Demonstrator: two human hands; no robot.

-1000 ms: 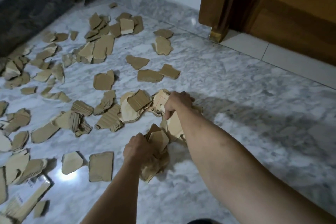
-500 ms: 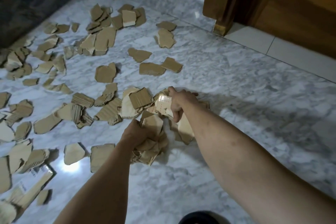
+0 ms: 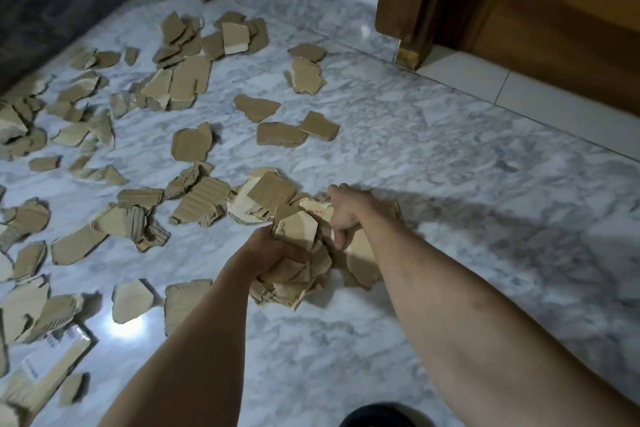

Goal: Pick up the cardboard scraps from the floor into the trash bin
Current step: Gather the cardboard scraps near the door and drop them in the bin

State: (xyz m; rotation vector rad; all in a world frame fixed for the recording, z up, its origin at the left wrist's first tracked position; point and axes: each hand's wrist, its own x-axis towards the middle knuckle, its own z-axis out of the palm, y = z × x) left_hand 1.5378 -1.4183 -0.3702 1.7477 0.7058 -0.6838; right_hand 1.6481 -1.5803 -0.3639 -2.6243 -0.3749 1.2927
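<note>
I'm mid-gather — my left hand (image 3: pixel 263 251) grips a thick wad of torn tan cardboard scraps (image 3: pixel 298 270) just above the grey-veined marble floor (image 3: pixel 450 163), my right hand (image 3: pixel 349 211) pinching another piece beside it. Next — find the bin, unseen here.

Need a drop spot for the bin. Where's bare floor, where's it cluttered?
Bare: marble floor right of the right hand, up to the wooden door frame; also the near strip between the forearms. Crowded: cardboard scraps cover everything left of the left hand, back to the dark mat.
</note>
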